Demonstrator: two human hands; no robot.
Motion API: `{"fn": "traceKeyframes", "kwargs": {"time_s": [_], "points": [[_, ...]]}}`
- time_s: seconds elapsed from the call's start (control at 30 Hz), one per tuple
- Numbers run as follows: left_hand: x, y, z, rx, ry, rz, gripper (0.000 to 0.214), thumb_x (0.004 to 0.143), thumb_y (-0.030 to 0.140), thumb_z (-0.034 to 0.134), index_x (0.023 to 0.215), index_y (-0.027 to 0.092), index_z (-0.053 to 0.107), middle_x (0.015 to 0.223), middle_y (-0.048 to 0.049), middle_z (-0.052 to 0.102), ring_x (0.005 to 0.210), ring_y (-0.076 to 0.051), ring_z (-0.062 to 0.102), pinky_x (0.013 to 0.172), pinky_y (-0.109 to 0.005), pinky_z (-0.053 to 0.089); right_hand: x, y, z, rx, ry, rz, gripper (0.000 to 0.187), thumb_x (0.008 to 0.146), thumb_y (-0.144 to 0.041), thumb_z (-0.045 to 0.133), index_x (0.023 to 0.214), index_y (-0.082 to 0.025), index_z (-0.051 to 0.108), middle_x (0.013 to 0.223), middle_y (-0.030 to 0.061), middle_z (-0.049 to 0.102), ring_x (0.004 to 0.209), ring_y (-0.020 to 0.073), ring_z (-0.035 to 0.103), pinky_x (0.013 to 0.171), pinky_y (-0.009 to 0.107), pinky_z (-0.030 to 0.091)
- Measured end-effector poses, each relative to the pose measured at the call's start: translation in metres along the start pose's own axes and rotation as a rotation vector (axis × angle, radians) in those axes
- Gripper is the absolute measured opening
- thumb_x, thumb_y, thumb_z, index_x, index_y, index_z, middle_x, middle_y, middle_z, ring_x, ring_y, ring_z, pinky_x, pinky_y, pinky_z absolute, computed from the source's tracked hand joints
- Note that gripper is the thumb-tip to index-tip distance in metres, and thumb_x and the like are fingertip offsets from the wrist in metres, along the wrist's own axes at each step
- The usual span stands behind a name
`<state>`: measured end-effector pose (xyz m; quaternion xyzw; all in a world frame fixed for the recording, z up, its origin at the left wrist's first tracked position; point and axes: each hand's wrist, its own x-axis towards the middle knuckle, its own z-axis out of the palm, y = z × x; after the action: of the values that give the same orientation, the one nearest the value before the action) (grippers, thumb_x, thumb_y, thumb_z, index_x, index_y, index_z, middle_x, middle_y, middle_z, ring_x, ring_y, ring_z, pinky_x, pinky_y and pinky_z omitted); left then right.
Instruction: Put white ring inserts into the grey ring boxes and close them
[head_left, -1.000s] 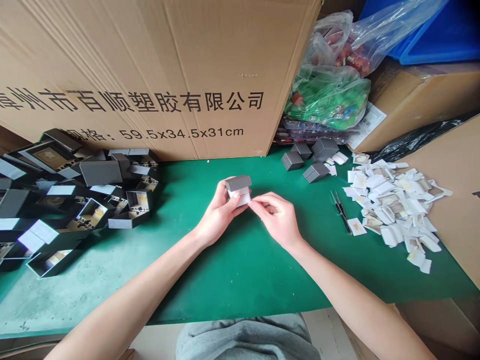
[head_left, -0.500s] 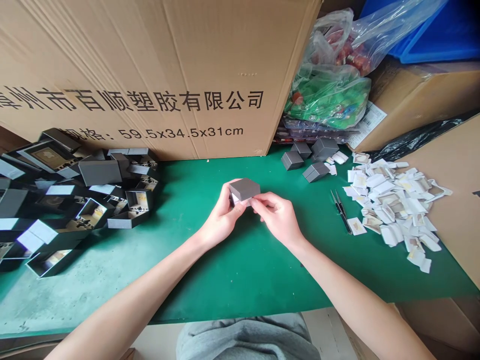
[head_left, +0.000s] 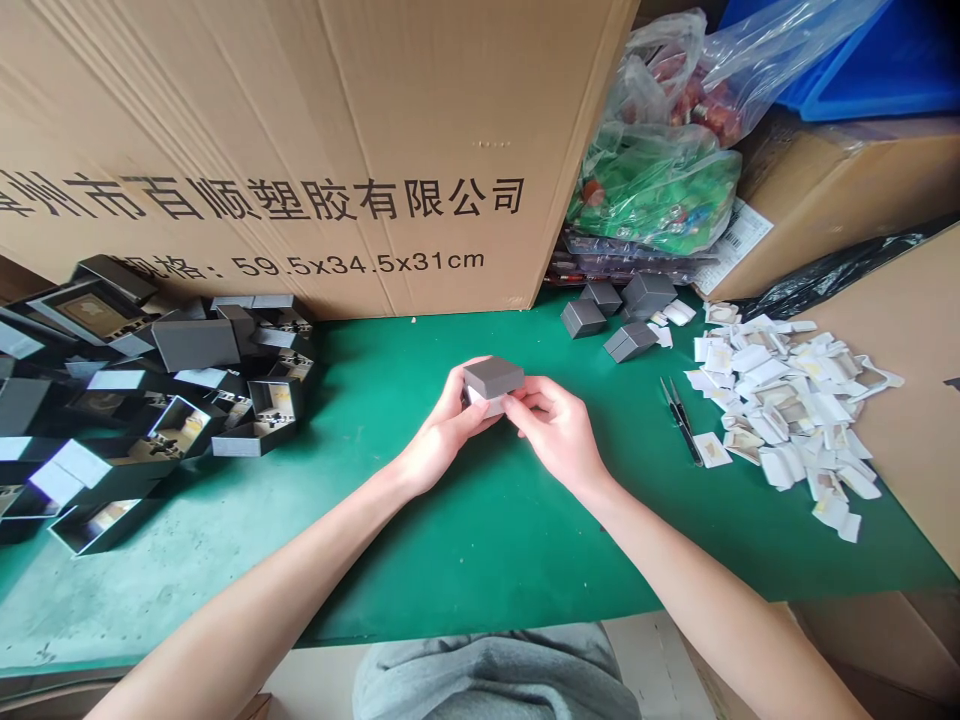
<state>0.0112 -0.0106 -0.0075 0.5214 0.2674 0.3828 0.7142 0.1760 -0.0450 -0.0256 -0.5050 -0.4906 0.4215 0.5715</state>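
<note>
A small dark grey gift box [head_left: 493, 374] is held above the middle of the green table. Its grey top faces up, and a pale band shows beneath the front edge. My left hand [head_left: 442, 430] wraps round the box's left side, thumb along the front. On the right, my right hand [head_left: 556, 428] grips the front right corner between thumb and curled fingers. The underside of the box is hidden by my hands.
Open dark boxes [head_left: 255, 415] crowd the left of the table [head_left: 450, 560]. Several closed grey boxes [head_left: 631, 340] sit at back right, near tweezers [head_left: 682, 422] and a heap of white pieces [head_left: 787, 400]. A large carton [head_left: 322, 120] stands behind, beside bagged items [head_left: 660, 190].
The box has turned and tilted slightly in my hands, so more of its pale front shows. My right fingers have shifted along its right side.
</note>
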Motion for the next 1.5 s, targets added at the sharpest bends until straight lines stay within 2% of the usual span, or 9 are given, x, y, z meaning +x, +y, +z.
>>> {"fn": "traceKeyframes", "kwargs": {"time_s": [0.2,0.37,0.57,0.83,0.97,1.13,1.37,1.5], "points": [[-0.002,0.001,0.003,0.065,-0.046,0.035,0.05,0.096,0.039,0.062,0.143,0.032,0.046,0.148,-0.0047,0.05,0.14,-0.028,0.045,0.119,-0.046,0.037,0.002,-0.001,-0.002,0.065,0.011,0.056,0.041,0.077,-0.051,0.076,0.099,-0.017,0.071,0.084,0.0047,0.068,0.064,0.012,0.058,0.052,0.024,0.049],[0.0,-0.008,0.0,0.216,-0.017,0.093,0.06,0.094,0.038,0.065,0.149,0.03,0.04,0.146,-0.0073,0.052,0.133,-0.026,0.05,0.115,-0.044,0.039,0.005,0.004,-0.004,0.093,0.026,0.056,0.043,0.075,-0.053,0.077,0.099,-0.017,0.072,0.081,0.0043,0.068,0.063,0.0123,0.055,0.053,0.025,0.048],[-0.001,-0.007,-0.002,0.254,-0.013,0.076,0.065,0.092,0.036,0.067,0.151,0.03,0.038,0.145,-0.0076,0.053,0.13,-0.027,0.052,0.11,-0.04,0.044,0.007,0.005,-0.006,0.108,-0.03,0.057,0.04,0.077,-0.052,0.076,0.097,-0.017,0.072,0.075,0.0018,0.063,0.06,0.0107,0.05,0.052,0.025,0.043],[-0.003,-0.004,-0.002,0.335,-0.033,0.08,0.054,0.095,0.038,0.061,0.146,0.028,0.043,0.138,-0.0084,0.055,0.128,-0.028,0.05,0.111,-0.042,0.041,0.007,-0.001,-0.008,0.044,-0.083,0.081,0.039,0.075,-0.053,0.076,0.09,-0.017,0.071,0.077,0.0042,0.068,0.065,0.0139,0.057,0.057,0.027,0.048],[-0.002,-0.005,-0.002,0.334,-0.03,0.085,0.056,0.094,0.039,0.063,0.146,0.028,0.044,0.142,-0.0085,0.053,0.132,-0.028,0.047,0.112,-0.04,0.038,0.007,0.002,-0.007,0.064,-0.052,0.053,0.032,0.077,-0.047,0.074,0.089,-0.018,0.071,0.081,0.0048,0.069,0.068,0.0149,0.06,0.065,0.029,0.051],[-0.002,-0.005,-0.001,0.303,-0.035,0.085,0.052,0.096,0.043,0.059,0.144,0.026,0.046,0.137,-0.0089,0.056,0.124,-0.026,0.052,0.108,-0.038,0.041,0.006,0.005,-0.007,0.055,-0.034,0.088,0.02,0.076,-0.035,0.072,0.086,-0.017,0.07,0.069,0.0015,0.065,0.06,0.0133,0.055,0.053,0.025,0.043],[-0.002,-0.006,-0.005,0.398,-0.085,0.077,0.05,0.099,0.041,0.055,0.144,0.028,0.04,0.144,-0.0086,0.05,0.128,-0.027,0.047,0.109,-0.04,0.038,0.007,0.006,-0.006,0.058,-0.032,0.036,0.021,0.074,-0.031,0.074,0.09,-0.017,0.073,0.083,0.0032,0.072,0.074,0.0162,0.063,0.069,0.027,0.051],[-0.003,-0.006,-0.006,0.403,-0.101,0.063,0.049,0.098,0.039,0.058,0.142,0.03,0.039,0.149,-0.0083,0.045,0.131,-0.028,0.046,0.107,-0.04,0.04,0.004,0.007,-0.003,0.019,-0.004,-0.007,0.018,0.077,-0.032,0.072,0.088,-0.017,0.073,0.083,0.0037,0.073,0.075,0.0177,0.065,0.069,0.029,0.051]]}}
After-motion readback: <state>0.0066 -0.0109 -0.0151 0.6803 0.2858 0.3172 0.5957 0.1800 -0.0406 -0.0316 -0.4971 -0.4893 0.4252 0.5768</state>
